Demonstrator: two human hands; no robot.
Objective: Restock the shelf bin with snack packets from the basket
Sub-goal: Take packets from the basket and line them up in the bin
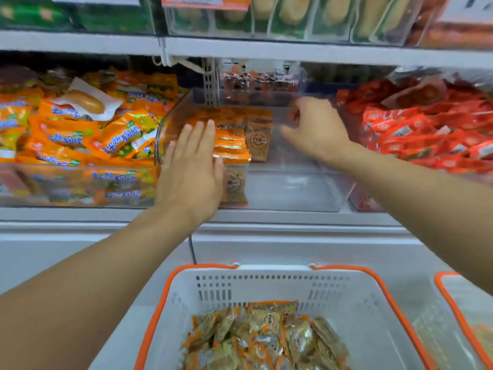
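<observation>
A: Risk noted: the upright row of snack packets (232, 145) in the clear shelf bin (293, 188) is steadied only by the left hand (190, 169), laid flat against its left side with fingers straight. If that hand is lifted, the row is judged likely to topple right, into the bare part of the bin.

B: And the right hand (314, 129)?

A: Held over the far right of the bin, fingers loosely curled, nothing seen in them. A packet could be knocked flat by it.

B: Supply?

A: More packets (266, 340) are heaped in the white basket (373, 311) with orange rim, near centre, on a pale grey surface below the shelf.

B: Surroundings?

A: Bins of orange packs (80, 134) are logged left, red packs (426, 134) right, a further shelf above. A second basket's edge (453, 303) is cropped at near right.
</observation>
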